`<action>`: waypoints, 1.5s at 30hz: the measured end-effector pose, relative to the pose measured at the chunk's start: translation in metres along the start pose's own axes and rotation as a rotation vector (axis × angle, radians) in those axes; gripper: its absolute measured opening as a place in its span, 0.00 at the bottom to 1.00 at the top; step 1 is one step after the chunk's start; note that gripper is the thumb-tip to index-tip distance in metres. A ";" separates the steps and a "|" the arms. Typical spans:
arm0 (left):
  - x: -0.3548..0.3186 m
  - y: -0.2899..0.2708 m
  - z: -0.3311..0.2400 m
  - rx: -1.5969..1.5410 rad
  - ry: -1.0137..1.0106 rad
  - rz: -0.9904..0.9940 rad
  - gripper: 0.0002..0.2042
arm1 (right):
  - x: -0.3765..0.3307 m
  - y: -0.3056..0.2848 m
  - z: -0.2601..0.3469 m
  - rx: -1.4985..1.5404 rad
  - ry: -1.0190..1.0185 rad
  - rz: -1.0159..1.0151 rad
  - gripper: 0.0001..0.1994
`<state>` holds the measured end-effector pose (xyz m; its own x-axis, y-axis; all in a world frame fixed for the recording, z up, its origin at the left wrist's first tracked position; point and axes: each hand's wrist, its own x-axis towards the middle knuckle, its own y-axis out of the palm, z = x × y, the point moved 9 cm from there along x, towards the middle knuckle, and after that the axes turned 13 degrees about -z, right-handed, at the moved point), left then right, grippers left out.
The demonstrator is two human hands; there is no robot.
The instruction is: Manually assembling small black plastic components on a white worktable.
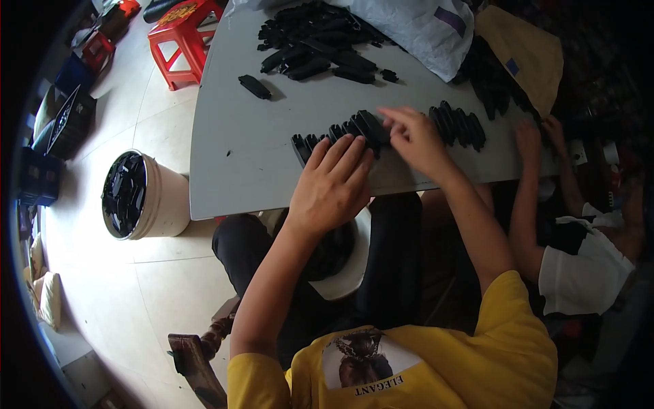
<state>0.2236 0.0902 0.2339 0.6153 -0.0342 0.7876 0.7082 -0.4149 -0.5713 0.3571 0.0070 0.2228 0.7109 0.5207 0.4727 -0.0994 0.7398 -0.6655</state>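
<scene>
A row of black elongated plastic-looking pieces point(368, 127) lies side by side near the table's front edge. My left hand point(330, 178) rests over the left part of this row, its fingers stretched and touching the pieces, hiding some of them. Just past the row's right end is my right hand point(417, 142), with the index finger extended and the others loosely bent; nothing shows in it. Farther right stands a second row of similar black pieces point(458, 126). A single black piece point(255, 86) lies apart at the left, and a heap of them point(317, 44) covers the far side.
On the grey table point(235, 157) a white plastic bag point(422, 34) sits at the back beside brown paper point(524, 51). A bucket of black pieces point(167, 198) and a red stool point(180, 48) stand on the floor at left. Another person's hand point(526, 140) is at the right.
</scene>
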 end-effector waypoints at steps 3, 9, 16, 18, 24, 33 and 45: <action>-0.005 0.004 0.006 0.015 -0.023 0.051 0.23 | -0.007 0.006 0.012 0.100 0.014 0.103 0.24; -0.004 0.005 0.004 0.025 -0.028 0.088 0.23 | 0.070 -0.023 -0.042 -0.039 0.102 -0.087 0.19; -0.003 0.006 0.001 0.026 -0.014 0.079 0.20 | 0.152 0.025 -0.099 -0.405 -0.098 -0.118 0.15; -0.003 0.005 0.001 0.033 -0.032 0.083 0.20 | 0.157 0.033 -0.102 -0.428 -0.029 -0.098 0.14; -0.005 0.000 0.000 0.034 -0.004 0.035 0.18 | 0.153 0.033 -0.101 -0.501 0.006 -0.098 0.03; -0.006 -0.016 0.002 -0.012 0.021 -0.097 0.18 | 0.139 -0.005 -0.121 -0.399 0.053 -0.171 0.08; -0.023 -0.017 0.012 0.118 -0.008 -0.106 0.18 | 0.021 0.028 0.065 0.064 -0.277 0.046 0.08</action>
<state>0.2021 0.1092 0.2230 0.5376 0.0116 0.8431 0.8047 -0.3057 -0.5089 0.3242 0.0663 0.2516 0.4881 0.6443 0.5888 -0.1769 0.7336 -0.6561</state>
